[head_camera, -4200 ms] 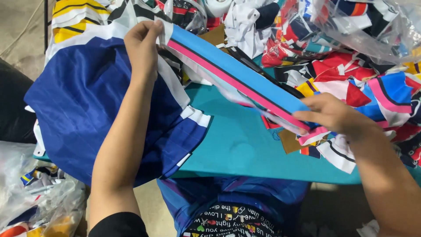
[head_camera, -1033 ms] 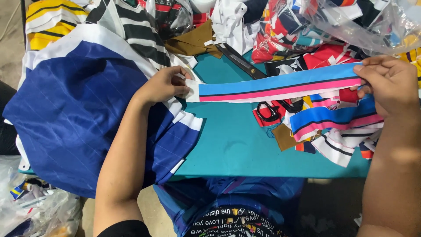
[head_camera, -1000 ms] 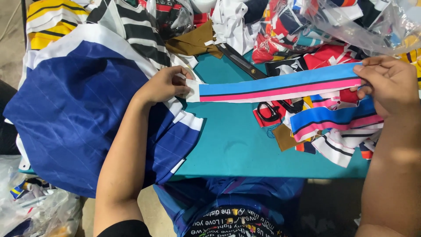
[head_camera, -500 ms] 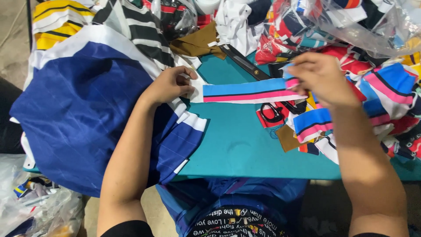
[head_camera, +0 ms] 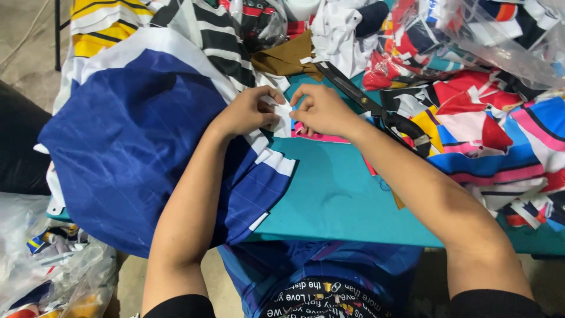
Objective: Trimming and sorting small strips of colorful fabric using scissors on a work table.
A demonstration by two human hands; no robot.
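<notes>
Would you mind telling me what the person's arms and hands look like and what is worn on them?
Both forearms are bare from wrist to past the elbow. The left hand and right hand wear no gloves, and no rings, watch or bracelet show. Short black sleeves appear at the picture's bottom edge on both upper arms.

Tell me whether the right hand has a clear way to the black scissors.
Probably yes: the black scissors lie uncovered on the teal table just beyond the right hand, nothing between them.
</notes>
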